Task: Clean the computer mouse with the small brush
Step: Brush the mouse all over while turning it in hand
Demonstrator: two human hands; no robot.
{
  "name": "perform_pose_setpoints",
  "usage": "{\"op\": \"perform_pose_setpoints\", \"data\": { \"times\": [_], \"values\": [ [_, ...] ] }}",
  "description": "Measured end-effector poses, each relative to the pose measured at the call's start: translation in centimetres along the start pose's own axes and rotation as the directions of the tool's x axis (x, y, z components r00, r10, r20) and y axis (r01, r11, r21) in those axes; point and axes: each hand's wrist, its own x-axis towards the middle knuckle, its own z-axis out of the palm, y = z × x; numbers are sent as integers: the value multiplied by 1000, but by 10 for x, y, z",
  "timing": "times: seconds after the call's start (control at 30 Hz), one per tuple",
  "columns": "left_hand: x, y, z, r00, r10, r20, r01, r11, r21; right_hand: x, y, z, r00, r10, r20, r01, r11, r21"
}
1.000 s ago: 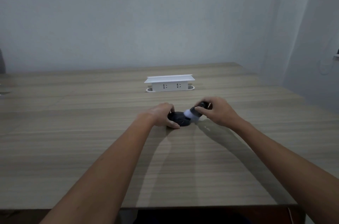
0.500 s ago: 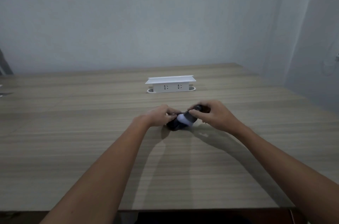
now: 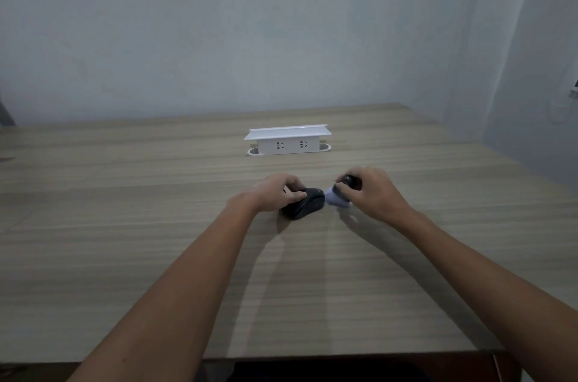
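A black computer mouse (image 3: 305,203) lies on the wooden table (image 3: 156,240) near its middle. My left hand (image 3: 275,195) grips the mouse from its left side, thumb and fingers around it. My right hand (image 3: 372,192) is closed on a small brush (image 3: 337,195) with a dark handle and pale bristles. The bristles sit at the mouse's right end, touching or nearly touching it. Most of the brush handle is hidden inside my right hand.
A white socket box (image 3: 287,140) with two outlets stands on the table behind the mouse. A plain wall rises at the back and another on the right. The table's near edge runs along the bottom of the view.
The brush has swept from over the top of the mouse to its right end. My right hand moved to the right. My left hand keeps its hold on the mouse.
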Motion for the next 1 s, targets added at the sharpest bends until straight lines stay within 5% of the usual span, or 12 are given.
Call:
{"op": "perform_pose_setpoints", "data": {
  "times": [0.13, 0.27, 0.43, 0.57, 0.73, 0.9, 1.0],
  "values": [
    [3, -1, 1, 999, -5, -32, 4, 1000, -13, -5, -7, 1, 991, -11, 136, -9, 989, 146],
    [4, 1, 4, 998, -23, -61, 22, 1000, -21, 2, -6, 2, 1000, 12, 11, -12, 1000, -7],
    [3, 1, 5, 996, -37, -75, 34, 999, -35, -1, -17, 1, 977, -14, 213, -31, 978, 206],
    [3, 3, 6, 996, -52, -76, 49, 998, -32, 7, -6, 2, 1000, 22, 13, -21, 999, -47],
    [4, 2, 6, 995, -60, -81, 58, 998, -36, 0, -19, -1, 972, -14, 234, -45, 969, 243],
    [3, 4, 10, 992, -72, -99, 69, 997, -38, 6, -8, 1, 999, 11, 32, -9, 998, -68],
    [4, 4, 10, 991, -80, -110, 75, 996, -47, 2, -20, -2, 982, -28, 186, 6, 993, 114]
  ]
}}
